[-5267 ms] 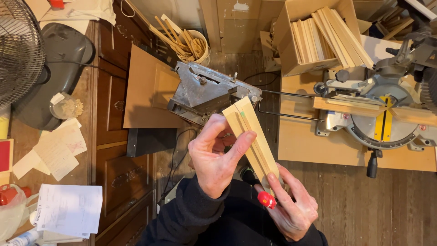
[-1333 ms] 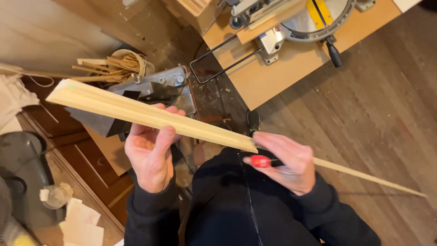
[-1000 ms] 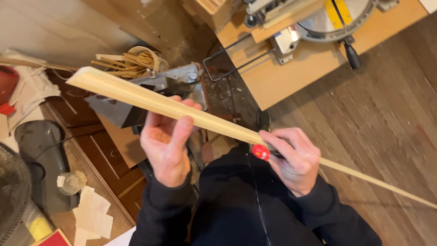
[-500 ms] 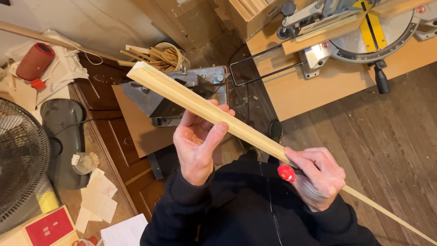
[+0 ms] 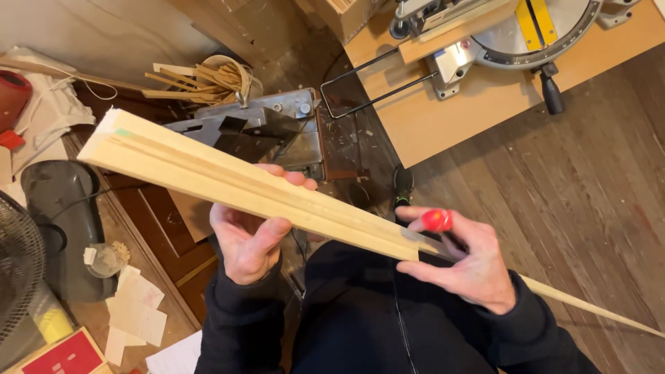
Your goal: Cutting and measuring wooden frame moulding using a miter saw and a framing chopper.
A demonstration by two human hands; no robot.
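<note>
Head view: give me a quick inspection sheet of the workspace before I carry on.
Surface: wooden plank floor; dark wooden cabinet at left.
Job's things: long pale wooden strip, grooved along its length, held slanting; red-handled tool against it.
Clutter: paper scraps, bundle of wood offcuts, small jar.
Grips: left hand holds the strip from below; right hand holds the tool on the strip.
Cables: thin cord across the dark bin.
Surroundings: miter saw on a board, metal machine, fan.
</note>
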